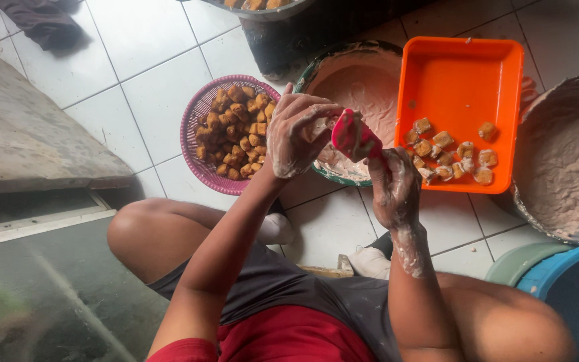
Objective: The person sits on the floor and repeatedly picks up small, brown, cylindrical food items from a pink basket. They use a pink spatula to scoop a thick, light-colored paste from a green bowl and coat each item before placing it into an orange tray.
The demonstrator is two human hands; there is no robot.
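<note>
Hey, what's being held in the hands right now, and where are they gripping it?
The right hand holds a pink spatula-like scraper by its lower end. The left hand, coated in paste, touches its upper edge with the fingers.

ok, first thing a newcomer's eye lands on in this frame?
Probably the bright orange tray at upper right, with a few coated pieces along its lower edge. Next, at centre, the two paste-smeared hands: the right hand has a grip on a pink scoop, with the left hand beside it. Left of them sits a pink basket of fried tofu.
</note>
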